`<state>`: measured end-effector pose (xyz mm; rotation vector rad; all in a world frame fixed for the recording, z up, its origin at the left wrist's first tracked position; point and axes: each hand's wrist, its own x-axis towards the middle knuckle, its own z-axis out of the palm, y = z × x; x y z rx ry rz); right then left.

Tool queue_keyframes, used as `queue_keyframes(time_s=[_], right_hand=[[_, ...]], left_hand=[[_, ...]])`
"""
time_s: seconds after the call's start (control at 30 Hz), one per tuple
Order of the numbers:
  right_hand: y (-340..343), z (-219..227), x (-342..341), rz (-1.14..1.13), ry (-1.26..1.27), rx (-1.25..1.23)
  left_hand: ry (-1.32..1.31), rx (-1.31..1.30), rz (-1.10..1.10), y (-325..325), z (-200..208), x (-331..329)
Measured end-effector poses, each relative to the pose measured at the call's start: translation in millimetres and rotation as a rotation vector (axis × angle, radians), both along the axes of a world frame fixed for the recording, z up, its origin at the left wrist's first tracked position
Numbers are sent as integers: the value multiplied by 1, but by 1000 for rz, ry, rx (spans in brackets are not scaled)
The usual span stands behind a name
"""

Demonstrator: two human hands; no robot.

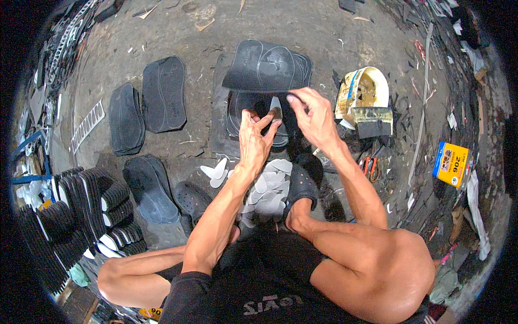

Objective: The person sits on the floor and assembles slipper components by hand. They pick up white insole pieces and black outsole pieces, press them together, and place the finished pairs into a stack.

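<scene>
In front of me a black rubber sheet [268, 66] with sole outlines marked on it is raised along its near edge. My right hand [319, 120] pinches that edge at its near right corner. Below it my left hand [254, 137] holds a small pale grey teardrop-shaped piece [277, 103] between thumb and fingers. The piece is over more black sole material [235, 110], partly hidden by the left hand and the raised sheet. A pile of similar pale pieces [272, 186] lies between my feet, with a few loose pieces [217, 171] to its left.
Black sole sheets [164, 94] lie in stacks on the left, above rows of stacked soles [86, 208]. On the right stand a glue-stained white tub [377, 81] and a dark-tipped spreader block [372, 123]. Orange-handled scissors [370, 168] and a yellow-blue box [451, 164] lie nearer.
</scene>
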<state>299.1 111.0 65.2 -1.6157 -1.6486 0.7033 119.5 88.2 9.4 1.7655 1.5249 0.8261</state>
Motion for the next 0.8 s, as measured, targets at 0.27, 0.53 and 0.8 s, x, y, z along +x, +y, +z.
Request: queue_keyframes(time_s=[0.27, 0.53, 0.8], right_hand=[[-25, -38, -8, 181, -189, 93], [-65, -43, -14, 225, -497, 92], [-15, 7, -8, 58, 88, 27]], left_hand=[[-142, 142, 153, -8, -9, 2], [-971, -459, 660, -2, 10, -13], [-920, -186, 458, 14, 52, -51]])
